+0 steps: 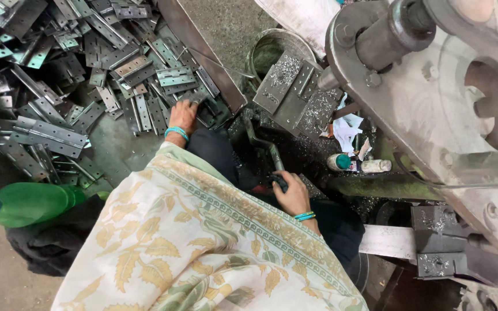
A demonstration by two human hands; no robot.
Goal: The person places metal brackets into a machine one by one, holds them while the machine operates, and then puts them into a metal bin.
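Hinges (87, 75), heaped directly ahead of left hand (184, 115), fingers spread touching 1; right hand (293, 196) clenched round lever handle (266, 151), axis running forward.

Your left hand (183, 115) rests on the heap of flat grey metal hinges (87, 75) strewn on the floor. Your right hand (291, 193) grips the bent grey metal lever (263, 147).
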